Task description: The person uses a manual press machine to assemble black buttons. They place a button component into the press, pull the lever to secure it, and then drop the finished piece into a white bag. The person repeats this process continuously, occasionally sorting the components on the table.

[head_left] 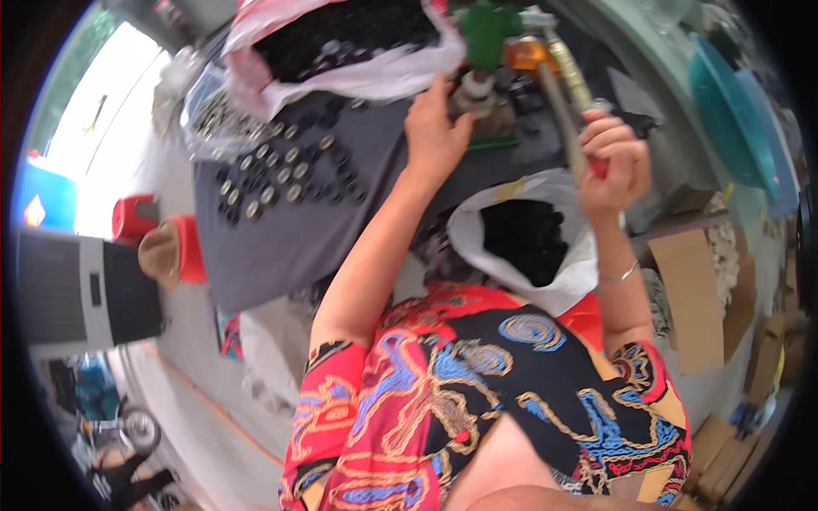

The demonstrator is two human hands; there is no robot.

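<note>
My right hand [612, 163] grips the lever handle [564, 94] of a green hand press [489, 36] at the far edge of a grey table [281, 238]. The handle is metal with a red grip end under my fingers. My left hand [436, 126] reaches to the base of the press [482, 102], fingertips on a small part there. Many small round black and silver parts [281, 175] lie spread on the table to the left of that hand.
A white bag of black parts [521, 238] sits in front of me. A larger bag of black parts [341, 38] lies at the table's far side. Red stools [136, 217] stand at left, cardboard boxes [694, 298] and teal basins [733, 111] at right.
</note>
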